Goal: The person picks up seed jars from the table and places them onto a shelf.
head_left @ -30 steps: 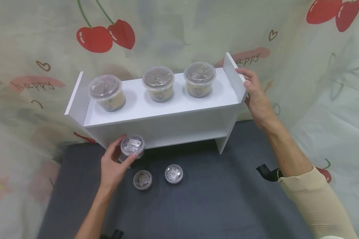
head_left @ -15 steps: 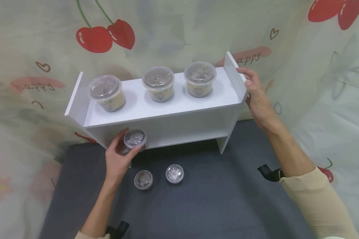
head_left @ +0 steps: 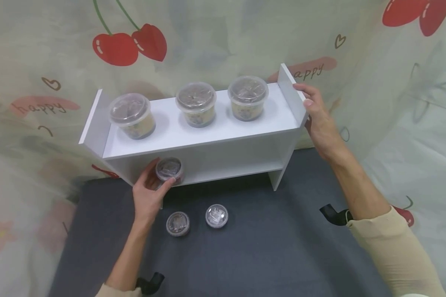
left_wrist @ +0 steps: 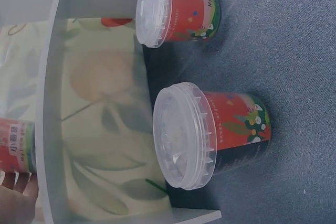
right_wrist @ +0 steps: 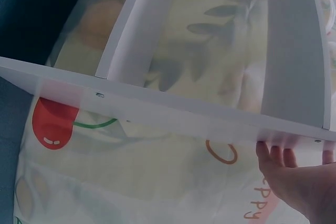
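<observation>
My left hand grips a small lidded plastic cup between thumb and fingers, at the left part of the white shelf's lower board. In the left wrist view this cup's red label shows, and the fingers curl round its side. Two more such cups stand upright on the grey cloth in front: a left cup and a right cup. My right hand holds the shelf's right side panel near its top; in the right wrist view its fingertips touch the panel's outer face.
Three larger lidded tubs stand on the upper board: a left tub, a middle tub and a right tub. A cherry-printed curtain hangs behind the shelf. Dark grey cloth spreads below it.
My left hand has carried the small cup a little up and right, in over the lower board. My right hand stays on the side panel; the tubs and other cups stay in place.
</observation>
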A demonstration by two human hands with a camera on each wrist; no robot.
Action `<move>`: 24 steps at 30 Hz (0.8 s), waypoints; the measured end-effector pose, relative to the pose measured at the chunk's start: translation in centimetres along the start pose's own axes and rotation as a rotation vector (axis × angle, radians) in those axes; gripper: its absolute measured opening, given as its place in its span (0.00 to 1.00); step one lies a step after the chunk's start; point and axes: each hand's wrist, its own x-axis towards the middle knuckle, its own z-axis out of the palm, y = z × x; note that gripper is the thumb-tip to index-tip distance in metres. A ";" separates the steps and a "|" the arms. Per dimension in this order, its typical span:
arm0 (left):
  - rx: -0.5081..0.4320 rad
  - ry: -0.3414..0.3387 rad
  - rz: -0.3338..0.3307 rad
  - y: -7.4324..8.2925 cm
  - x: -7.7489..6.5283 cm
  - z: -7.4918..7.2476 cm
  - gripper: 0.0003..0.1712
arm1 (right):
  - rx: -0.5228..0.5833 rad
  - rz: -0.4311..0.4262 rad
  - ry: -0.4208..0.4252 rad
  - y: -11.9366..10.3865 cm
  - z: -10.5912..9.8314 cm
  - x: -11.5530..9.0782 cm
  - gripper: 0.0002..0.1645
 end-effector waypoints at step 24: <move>-0.127 0.037 -0.041 -1.6 0.2 0.1 0.38 | 0.011 -0.024 0.016 0.3 0.1 0.0 0.25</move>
